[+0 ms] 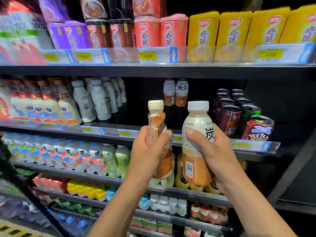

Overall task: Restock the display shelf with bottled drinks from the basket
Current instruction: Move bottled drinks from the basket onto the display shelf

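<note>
My left hand (148, 151) grips an orange-brown bottle with a cream cap (156, 124), held upright in front of the middle shelf (109, 130). My right hand (213, 151) grips a cream and orange bottle with a white cap (196, 127), also upright and a little to the right. Both bottles hang just in front of a dark gap in the shelf. At the back of that gap stand two matching bottles (176, 92). The basket is out of view.
White and cream milk bottles (95, 100) fill the shelf left of the gap. Dark and red cans (239, 112) stand to its right. Yellow, red and purple cartons line the shelf above (201, 36). Lower shelves hold packed small bottles (68, 154).
</note>
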`<state>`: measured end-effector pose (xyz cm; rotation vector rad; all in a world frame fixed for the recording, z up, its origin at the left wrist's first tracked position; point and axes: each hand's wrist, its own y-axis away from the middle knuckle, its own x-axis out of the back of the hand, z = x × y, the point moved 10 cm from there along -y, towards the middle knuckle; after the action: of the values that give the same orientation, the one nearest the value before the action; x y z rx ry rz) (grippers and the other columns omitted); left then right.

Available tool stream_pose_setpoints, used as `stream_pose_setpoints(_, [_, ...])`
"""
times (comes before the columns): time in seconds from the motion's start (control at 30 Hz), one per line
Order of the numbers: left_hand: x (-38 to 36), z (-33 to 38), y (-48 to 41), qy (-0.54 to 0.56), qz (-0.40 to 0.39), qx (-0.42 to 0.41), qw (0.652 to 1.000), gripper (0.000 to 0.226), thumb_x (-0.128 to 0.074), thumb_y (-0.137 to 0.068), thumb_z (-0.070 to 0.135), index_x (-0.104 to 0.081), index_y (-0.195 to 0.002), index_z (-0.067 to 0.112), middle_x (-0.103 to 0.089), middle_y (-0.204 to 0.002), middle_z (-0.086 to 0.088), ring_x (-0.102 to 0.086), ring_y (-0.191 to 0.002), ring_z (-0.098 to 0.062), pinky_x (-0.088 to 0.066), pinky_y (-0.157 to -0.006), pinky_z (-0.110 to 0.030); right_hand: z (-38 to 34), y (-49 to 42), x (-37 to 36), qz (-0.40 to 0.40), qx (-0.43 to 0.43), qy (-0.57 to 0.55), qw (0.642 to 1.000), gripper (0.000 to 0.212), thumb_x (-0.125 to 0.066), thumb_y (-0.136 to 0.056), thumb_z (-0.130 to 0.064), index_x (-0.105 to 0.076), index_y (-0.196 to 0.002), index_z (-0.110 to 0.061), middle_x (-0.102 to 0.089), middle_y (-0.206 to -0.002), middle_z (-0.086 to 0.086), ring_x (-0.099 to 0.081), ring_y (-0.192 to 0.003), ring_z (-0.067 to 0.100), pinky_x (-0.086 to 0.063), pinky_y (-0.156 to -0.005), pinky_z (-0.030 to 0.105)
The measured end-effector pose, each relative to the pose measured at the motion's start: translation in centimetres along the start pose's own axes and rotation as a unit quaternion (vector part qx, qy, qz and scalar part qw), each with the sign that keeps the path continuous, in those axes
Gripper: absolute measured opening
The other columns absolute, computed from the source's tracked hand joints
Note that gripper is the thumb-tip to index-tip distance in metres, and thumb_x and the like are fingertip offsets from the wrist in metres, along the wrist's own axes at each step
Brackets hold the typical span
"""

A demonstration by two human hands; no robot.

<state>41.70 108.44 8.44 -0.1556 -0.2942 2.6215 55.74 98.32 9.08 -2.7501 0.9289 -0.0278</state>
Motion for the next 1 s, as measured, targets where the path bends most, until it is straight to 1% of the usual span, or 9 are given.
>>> stream_pose_setpoints(0.13, [1.6, -0.8, -4.3, 0.006, -0.008, -0.002, 1.0, 0.017, -0.069, -0.087, 0.034, -0.062, -0.095, 0.02, -0.062, -0.078, 0.006, -0.061, -0.073, -0.01, -0.049, -0.073, -0.031, 0.3, -3.7, -1.5, 0.035, -0.003, 0.011, 0.999, 0.032, -0.076, -0.081, -0.039, -0.066, -0.107, -0.025, -0.074, -0.094, -0.001, -0.071, -0.081, 0.012, -0.055, -0.067, 0.031])
stream_pose_setpoints(0.23, [2.5, -1.3, -7.4, 0.007, -0.021, -0.005, 1.0, 0.017, -0.069, -0.087, 0.038, -0.062, -0.093, 0.024, -0.062, -0.078, 0.007, -0.061, -0.073, -0.008, -0.05, -0.073, -0.031, 1.1, -6.6, -2.7, 0.045, -0.01, 0.03, 0.998, 0.036, -0.076, -0.079, -0.043, -0.067, -0.108, -0.024, -0.074, -0.096, 0.0, -0.072, -0.083, 0.015, -0.057, -0.069, 0.034])
stream_pose_setpoints(0.37, [3.7, -2.3, -11.7, 0.01, -0.018, 0.018, 1.0, 0.029, -0.072, -0.081, 0.046, -0.064, -0.098, 0.024, -0.069, -0.086, 0.001, -0.069, -0.082, -0.018, -0.056, -0.08, -0.042, 2.0, -10.2, -4.9, 0.054, -0.027, 0.042, 0.997, 0.039, -0.076, -0.077, -0.045, -0.067, -0.107, -0.022, -0.075, -0.098, 0.003, -0.073, -0.087, 0.018, -0.059, -0.073, 0.037])
stream_pose_setpoints(0.57, [5.3, -5.0, -18.7, -0.02, 0.003, 0.085, 0.996, 0.055, -0.072, -0.071, 0.057, -0.063, -0.102, 0.012, -0.07, -0.085, -0.002, -0.069, -0.077, -0.019, -0.054, -0.066, -0.033, 4.5, -15.6, -7.8, 0.068, -0.104, -0.024, 0.992, 0.03, -0.074, -0.08, -0.037, -0.07, -0.096, -0.012, -0.073, -0.071, 0.002, -0.07, -0.061, 0.015, -0.056, -0.056, 0.027])
stream_pose_setpoints(0.63, [5.3, -5.4, -21.1, -0.016, 0.012, 0.1, 0.995, 0.044, -0.073, -0.076, 0.054, -0.063, -0.102, 0.019, -0.07, -0.083, 0.003, -0.069, -0.078, -0.017, -0.054, -0.068, -0.03, 4.6, -18.1, -8.4, 0.103, -0.102, -0.036, 0.989, 0.05, -0.079, -0.068, -0.043, -0.069, -0.106, -0.012, -0.075, -0.075, -0.002, -0.07, -0.062, 0.012, -0.053, -0.054, 0.024])
stream_pose_setpoints(0.73, [5.0, -5.1, -24.7, -0.043, 0.02, 0.071, 0.996, 0.03, -0.071, -0.08, 0.052, -0.056, -0.087, 0.027, -0.064, -0.081, 0.01, -0.064, -0.074, -0.008, -0.05, -0.069, -0.027, 4.0, -21.7, -9.1, 0.135, -0.065, 0.026, 0.988, 0.088, -0.081, -0.043, -0.061, -0.066, -0.116, -0.016, -0.076, -0.099, 0.004, -0.074, -0.084, 0.023, -0.061, -0.072, 0.039])
stream_pose_setpoints(0.8, [4.7, -5.3, -27.1, -0.055, -0.004, 0.052, 0.997, 0.038, -0.069, -0.076, 0.054, -0.059, -0.097, 0.025, -0.068, -0.087, 0.005, -0.067, -0.081, -0.014, -0.055, -0.08, -0.033, 4.3, -24.0, -9.5, 0.135, -0.058, 0.052, 0.988, 0.082, -0.08, -0.047, -0.063, -0.066, -0.115, -0.02, -0.076, -0.099, 0.001, -0.074, -0.084, 0.02, -0.062, -0.076, 0.044])
stream_pose_setpoints(0.9, [4.0, -7.3, -30.8, -0.027, -0.051, 0.06, 0.997, 0.068, -0.065, -0.068, 0.057, -0.06, -0.122, 0.015, -0.072, -0.103, -0.009, -0.071, -0.092, -0.025, -0.056, -0.088, -0.049, 4.8, -26.7, -10.0, 0.146, -0.05, 0.117, 0.981, 0.081, -0.074, -0.052, -0.072, -0.064, -0.117, -0.026, -0.075, -0.101, -0.003, -0.073, -0.085, 0.018, -0.062, -0.077, 0.04])
stream_pose_setpoints(1.0, [3.7, -9.3, -33.9, -0.016, -0.035, 0.071, 0.997, 0.076, -0.064, -0.071, 0.057, -0.049, -0.133, 0.016, -0.068, -0.114, -0.009, -0.069, -0.099, -0.026, -0.055, -0.091, -0.05, 5.4, -29.2, -9.8, 0.177, -0.042, 0.2, 0.963, 0.085, -0.07, -0.056, -0.078, -0.063, -0.121, -0.024, -0.071, -0.112, -0.001, -0.069, -0.099, 0.022, -0.057, -0.085, 0.036])
